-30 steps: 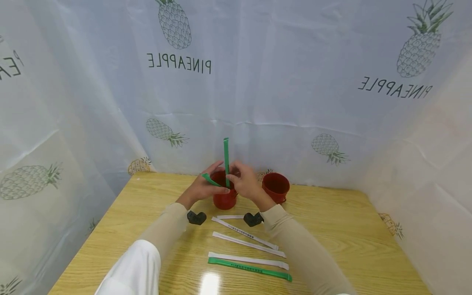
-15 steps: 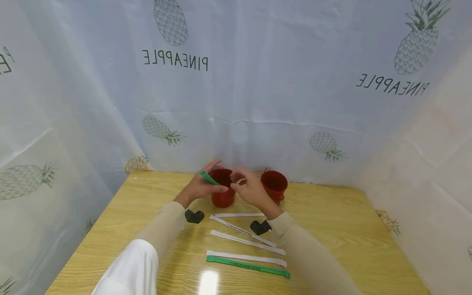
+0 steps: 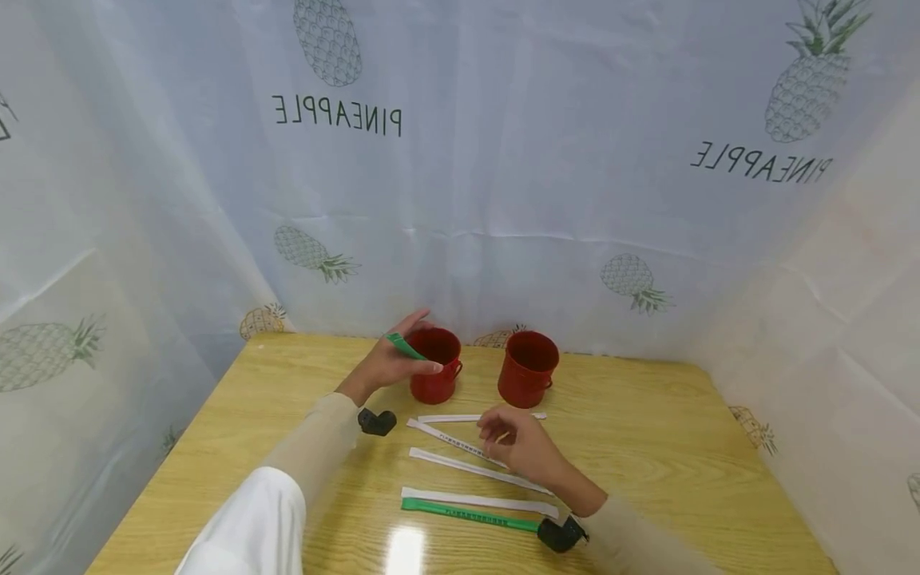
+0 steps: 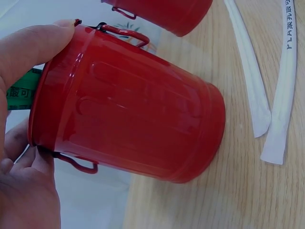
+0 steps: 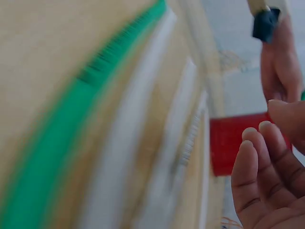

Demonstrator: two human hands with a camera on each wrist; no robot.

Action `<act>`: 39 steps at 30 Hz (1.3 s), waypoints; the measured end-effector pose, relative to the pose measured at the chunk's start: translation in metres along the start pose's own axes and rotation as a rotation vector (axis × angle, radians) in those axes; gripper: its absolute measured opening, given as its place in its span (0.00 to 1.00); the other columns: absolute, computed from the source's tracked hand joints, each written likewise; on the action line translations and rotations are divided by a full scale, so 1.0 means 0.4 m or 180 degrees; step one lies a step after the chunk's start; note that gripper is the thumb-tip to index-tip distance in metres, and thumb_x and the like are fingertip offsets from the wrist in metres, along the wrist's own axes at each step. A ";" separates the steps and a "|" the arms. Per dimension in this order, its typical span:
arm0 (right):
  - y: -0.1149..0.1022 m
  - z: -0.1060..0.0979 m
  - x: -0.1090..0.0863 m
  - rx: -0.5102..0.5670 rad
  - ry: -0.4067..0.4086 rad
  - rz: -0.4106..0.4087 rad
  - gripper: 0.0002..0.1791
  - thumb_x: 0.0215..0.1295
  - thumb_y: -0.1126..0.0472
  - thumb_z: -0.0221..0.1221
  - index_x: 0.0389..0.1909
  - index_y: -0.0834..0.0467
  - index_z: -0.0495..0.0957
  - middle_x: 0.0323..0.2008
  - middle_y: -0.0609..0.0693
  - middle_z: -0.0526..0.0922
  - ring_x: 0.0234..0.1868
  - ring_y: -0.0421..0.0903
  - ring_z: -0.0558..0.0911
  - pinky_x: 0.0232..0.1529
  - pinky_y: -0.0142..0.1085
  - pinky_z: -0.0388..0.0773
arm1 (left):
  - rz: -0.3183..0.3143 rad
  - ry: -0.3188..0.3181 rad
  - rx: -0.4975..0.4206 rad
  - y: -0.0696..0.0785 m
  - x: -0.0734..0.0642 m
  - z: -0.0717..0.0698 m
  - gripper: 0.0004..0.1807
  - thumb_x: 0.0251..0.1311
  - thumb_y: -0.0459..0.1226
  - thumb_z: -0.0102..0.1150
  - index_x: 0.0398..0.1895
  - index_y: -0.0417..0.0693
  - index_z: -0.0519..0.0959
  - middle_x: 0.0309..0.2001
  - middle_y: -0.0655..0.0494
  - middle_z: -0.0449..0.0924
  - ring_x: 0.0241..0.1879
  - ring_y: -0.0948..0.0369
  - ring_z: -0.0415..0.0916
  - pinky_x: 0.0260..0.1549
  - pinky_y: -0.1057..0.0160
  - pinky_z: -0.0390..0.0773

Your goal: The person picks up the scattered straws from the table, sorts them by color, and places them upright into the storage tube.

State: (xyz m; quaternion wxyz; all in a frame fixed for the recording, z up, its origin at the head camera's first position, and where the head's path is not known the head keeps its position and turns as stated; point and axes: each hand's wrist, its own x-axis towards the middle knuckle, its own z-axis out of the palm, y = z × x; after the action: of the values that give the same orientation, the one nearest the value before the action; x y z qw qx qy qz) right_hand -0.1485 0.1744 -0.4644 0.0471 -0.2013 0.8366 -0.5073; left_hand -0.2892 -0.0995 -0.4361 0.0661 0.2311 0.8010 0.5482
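Observation:
My left hand (image 3: 388, 363) grips the rim of a small red bucket (image 3: 435, 391), thumb on the near side and fingers behind. The left wrist view shows the bucket (image 4: 138, 105) close up, with wire handles at its rim. One end of a green paper-wrapped straw (image 3: 406, 346) sticks out over the rim beside that hand; its lower part is hidden. My right hand (image 3: 528, 451) hovers above the wrapped straws, fingers loosely curled, holding nothing. Under and before it lie several white-wrapped straws (image 3: 460, 464) and a green-wrapped straw (image 3: 470, 516), blurred in the right wrist view.
To the right of the held bucket stands a second red bucket (image 3: 528, 371). Behind both hangs a white pineapple-print curtain (image 3: 503, 200) at the back edge of the wooden table (image 3: 647, 447). Black wrist cameras (image 3: 377, 422) sit at both wrists.
The upright green straw between my right fingers has gone down out of sight at the left bucket. My right hand has let go and come back toward the straws. My left hand stays put.

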 end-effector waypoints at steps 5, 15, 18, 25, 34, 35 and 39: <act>0.016 0.033 -0.093 0.0191 -0.0338 0.0218 0.15 0.63 0.73 0.66 0.50 0.67 0.80 0.39 0.60 0.85 0.38 0.35 0.82 0.40 0.28 0.82 | -0.0023 -0.0020 0.0003 0.007 -0.007 0.002 0.55 0.57 0.40 0.77 0.84 0.53 0.54 0.77 0.47 0.67 0.75 0.44 0.66 0.68 0.39 0.76; 0.020 0.058 -0.164 -0.0008 -0.0341 0.0304 0.16 0.58 0.73 0.70 0.47 0.62 0.81 0.37 0.51 0.85 0.35 0.32 0.80 0.36 0.27 0.81 | -0.0040 -0.0038 -0.0021 0.016 -0.014 -0.002 0.55 0.58 0.38 0.77 0.84 0.55 0.53 0.77 0.47 0.67 0.75 0.45 0.66 0.69 0.40 0.76; 0.020 0.060 -0.169 -0.0202 -0.0347 0.0224 0.15 0.58 0.74 0.70 0.45 0.60 0.82 0.36 0.48 0.84 0.34 0.30 0.78 0.35 0.27 0.80 | -0.0059 -0.0035 -0.0022 0.018 -0.013 -0.002 0.54 0.58 0.37 0.76 0.84 0.55 0.53 0.77 0.47 0.67 0.75 0.45 0.66 0.69 0.40 0.76; 0.009 0.071 -0.172 -0.1156 -0.0557 0.0030 0.16 0.56 0.77 0.67 0.37 0.52 0.81 0.28 0.37 0.77 0.30 0.28 0.71 0.33 0.25 0.73 | -0.0069 -0.0033 -0.0013 0.018 -0.009 0.000 0.54 0.58 0.37 0.76 0.84 0.54 0.53 0.77 0.47 0.67 0.75 0.45 0.66 0.69 0.40 0.76; -0.017 0.078 -0.173 -0.2969 -0.1295 -0.0712 0.17 0.61 0.66 0.70 0.45 0.49 0.75 0.36 0.39 0.76 0.39 0.34 0.73 0.45 0.30 0.81 | -0.0082 -0.0050 -0.0062 0.019 -0.010 0.000 0.55 0.58 0.38 0.77 0.84 0.54 0.52 0.77 0.47 0.67 0.75 0.44 0.65 0.70 0.39 0.74; -0.015 0.079 -0.174 -0.3091 -0.1333 -0.0828 0.15 0.63 0.63 0.70 0.45 0.49 0.75 0.36 0.39 0.76 0.39 0.35 0.72 0.46 0.30 0.80 | -0.0077 -0.0048 -0.0051 0.017 -0.010 0.000 0.55 0.58 0.39 0.77 0.84 0.54 0.52 0.77 0.46 0.67 0.75 0.44 0.65 0.70 0.39 0.74; -0.012 0.069 -0.171 -0.3379 -0.1376 -0.1240 0.09 0.69 0.57 0.66 0.46 0.50 0.77 0.38 0.40 0.76 0.40 0.34 0.71 0.47 0.28 0.79 | -0.0067 -0.0044 -0.0032 0.016 -0.010 0.000 0.55 0.58 0.39 0.77 0.84 0.54 0.52 0.77 0.46 0.67 0.75 0.44 0.65 0.69 0.39 0.75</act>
State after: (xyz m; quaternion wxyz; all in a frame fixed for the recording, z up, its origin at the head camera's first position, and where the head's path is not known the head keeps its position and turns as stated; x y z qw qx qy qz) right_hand -0.0768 0.1759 -0.4820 0.0154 -0.4452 0.8947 0.0325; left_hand -0.2839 -0.0994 -0.4308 0.0785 0.2261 0.8002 0.5499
